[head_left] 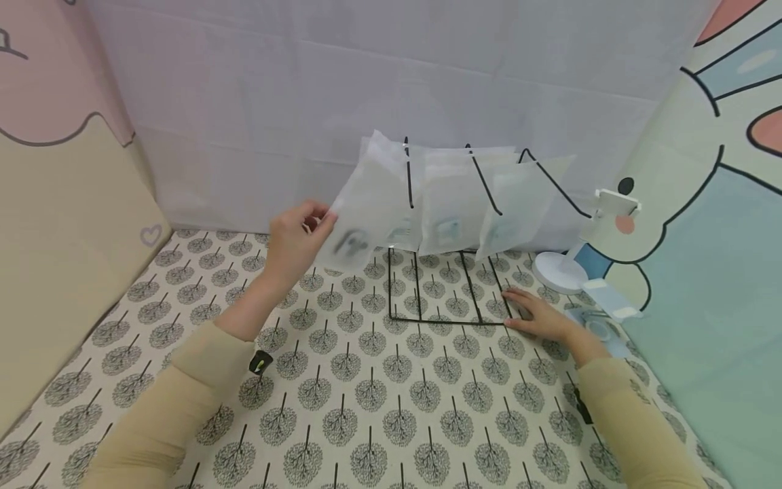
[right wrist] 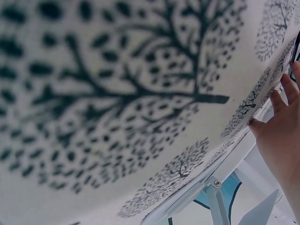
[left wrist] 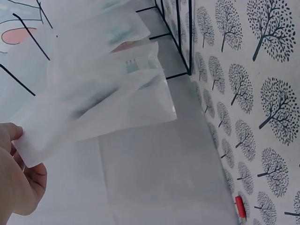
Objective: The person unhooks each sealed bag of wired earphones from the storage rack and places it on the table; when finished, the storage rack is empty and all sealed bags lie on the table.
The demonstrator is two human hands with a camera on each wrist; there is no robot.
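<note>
In the head view my left hand [head_left: 296,234] pinches the near edge of a frosted plastic bag [head_left: 357,210] at the left end of a black wire rack [head_left: 446,322]. A dark shape shows through the bag. From the left wrist, that bag [left wrist: 122,108] slants away from my left hand [left wrist: 23,178], thumb on its edge. More frosted bags [head_left: 449,204] hang from the rack's arms, with bluish shapes inside. My right hand [head_left: 540,318] rests at the right front corner of the rack's base, fingers spread; the right wrist view has my right hand [right wrist: 281,126] at the frame's edge.
A white stand [head_left: 559,272] with a round base is right of the rack. Nearer, a pale folding stand [head_left: 611,302] sits beside my right wrist. A small red thing [left wrist: 240,206] lies on the tree-print cloth. Fabric walls enclose the table.
</note>
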